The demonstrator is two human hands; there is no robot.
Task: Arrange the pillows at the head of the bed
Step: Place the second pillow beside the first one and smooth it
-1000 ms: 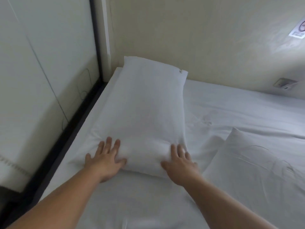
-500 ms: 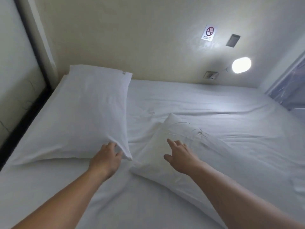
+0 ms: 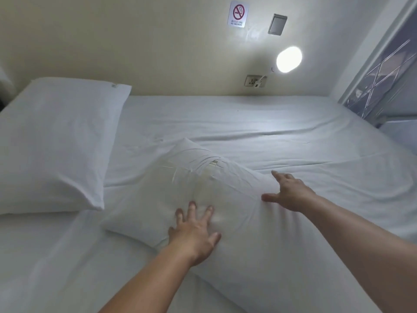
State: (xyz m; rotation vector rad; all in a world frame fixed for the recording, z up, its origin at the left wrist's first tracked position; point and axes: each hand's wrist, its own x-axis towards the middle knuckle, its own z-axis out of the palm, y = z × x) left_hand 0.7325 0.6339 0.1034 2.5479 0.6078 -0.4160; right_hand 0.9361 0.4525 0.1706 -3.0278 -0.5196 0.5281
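Observation:
One white pillow (image 3: 56, 141) lies flat at the left of the bed, its far end against the head wall. A second white pillow (image 3: 225, 199) lies askew in the middle of the white sheet (image 3: 270, 136), its case creased and its opening showing near the far corner. My left hand (image 3: 195, 231) rests flat on this pillow's near part, fingers spread. My right hand (image 3: 290, 192) reaches over its right edge, fingers apart, touching the fabric without a closed grip.
The cream head wall (image 3: 135, 41) carries a no-smoking sign (image 3: 238, 13), a switch plate (image 3: 277, 24), a lit round lamp (image 3: 289, 59) and a socket with a plug (image 3: 256, 80). A framed panel (image 3: 383, 71) stands at the bed's right side.
My view has swung right from the left pillow. My left hand has let go of that pillow's corner and moved onto the second pillow; my right hand has slid to its right edge.

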